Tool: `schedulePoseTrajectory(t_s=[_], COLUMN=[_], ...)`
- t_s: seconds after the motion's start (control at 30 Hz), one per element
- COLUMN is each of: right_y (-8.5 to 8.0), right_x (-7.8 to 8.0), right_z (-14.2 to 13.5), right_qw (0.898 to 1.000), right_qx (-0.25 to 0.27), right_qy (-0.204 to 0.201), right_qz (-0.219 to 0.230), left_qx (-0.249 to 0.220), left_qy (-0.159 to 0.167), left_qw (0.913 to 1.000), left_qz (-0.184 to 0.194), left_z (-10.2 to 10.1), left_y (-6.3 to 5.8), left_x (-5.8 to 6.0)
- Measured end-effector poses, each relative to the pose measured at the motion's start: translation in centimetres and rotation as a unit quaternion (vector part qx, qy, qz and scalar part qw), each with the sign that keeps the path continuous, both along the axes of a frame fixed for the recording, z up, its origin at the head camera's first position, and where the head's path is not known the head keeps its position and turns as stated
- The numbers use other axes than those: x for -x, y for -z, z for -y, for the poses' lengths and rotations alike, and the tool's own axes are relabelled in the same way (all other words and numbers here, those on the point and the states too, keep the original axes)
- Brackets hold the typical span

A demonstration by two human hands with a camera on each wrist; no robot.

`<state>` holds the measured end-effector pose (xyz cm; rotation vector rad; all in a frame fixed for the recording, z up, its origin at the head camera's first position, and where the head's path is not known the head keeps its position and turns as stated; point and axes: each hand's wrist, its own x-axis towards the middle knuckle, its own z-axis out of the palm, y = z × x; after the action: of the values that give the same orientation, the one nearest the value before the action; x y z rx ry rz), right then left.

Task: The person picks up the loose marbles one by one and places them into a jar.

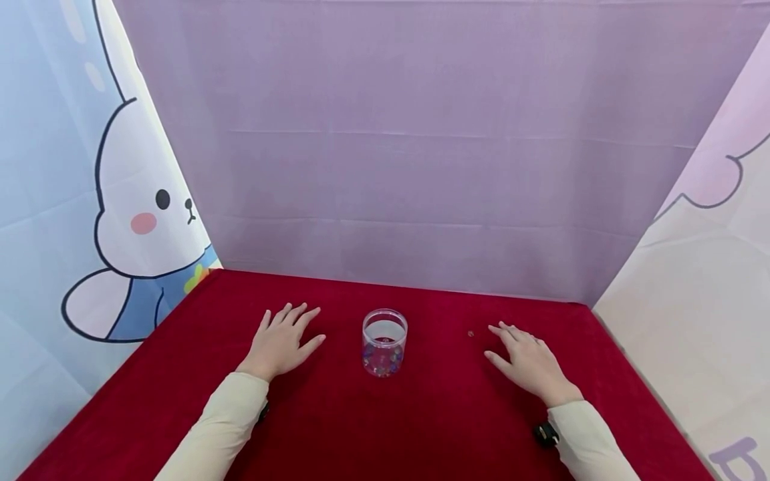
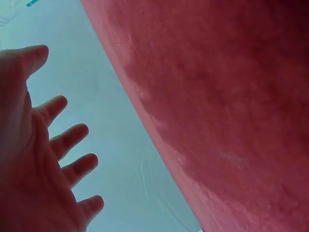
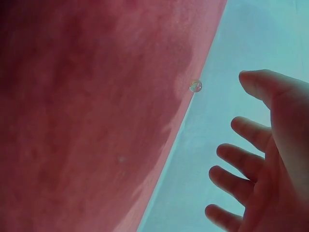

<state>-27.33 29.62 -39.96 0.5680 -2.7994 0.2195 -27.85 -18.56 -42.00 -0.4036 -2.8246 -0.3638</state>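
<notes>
A clear plastic jar (image 1: 383, 342) without a lid stands upright on the red cloth, with several coloured glass marbles (image 1: 382, 364) at its bottom. To its right lies a single marble (image 1: 470, 333), small and see-through; the right wrist view shows this marble (image 3: 195, 86) with coloured streaks inside. My left hand (image 1: 280, 343) is left of the jar, palm down, fingers spread and holding nothing. On the other side my right hand (image 1: 529, 363) is palm down just right of the lone marble, its fingers extended and nothing in them.
Red cloth (image 1: 361, 434) covers the table. A purple fabric backdrop (image 1: 421, 167) rises behind its far edge. Printed cloth with a cartoon rabbit (image 1: 144, 200) hangs at the left, and a pale printed sheet (image 1: 692, 321) borders the right side.
</notes>
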Motion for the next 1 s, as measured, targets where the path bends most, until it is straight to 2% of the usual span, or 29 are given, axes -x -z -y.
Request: schedulePoseTrajectory(t_s=[0.4, 0.7, 0.8, 1.0], right_y=[-0.1, -0.2, -0.1, 0.0], right_x=[0.8, 1.8, 2.1, 2.4], right_z=[0.1, 0.4, 0.5, 0.6], right_qw=[1.0, 0.998, 0.998, 0.997], right_qx=[0.005, 0.024, 0.027, 0.035], right_qy=[-0.008, -0.013, -0.014, -0.009], right_qz=[0.027, 0.048, 0.057, 0.073], left_qx=[0.007, -0.002, -0.018, -0.094], left_qy=[0.032, 0.083, 0.095, 0.102], left_qw=[0.9995, 0.9962, 0.9944, 0.9857], left_qz=[0.001, 0.029, 0.042, 0.096], left_z=[-0.6, -1.4, -1.9, -2.7], left_y=[0.9, 0.8, 0.7, 0.7], left_x=[0.6, 1.0, 1.2, 1.5])
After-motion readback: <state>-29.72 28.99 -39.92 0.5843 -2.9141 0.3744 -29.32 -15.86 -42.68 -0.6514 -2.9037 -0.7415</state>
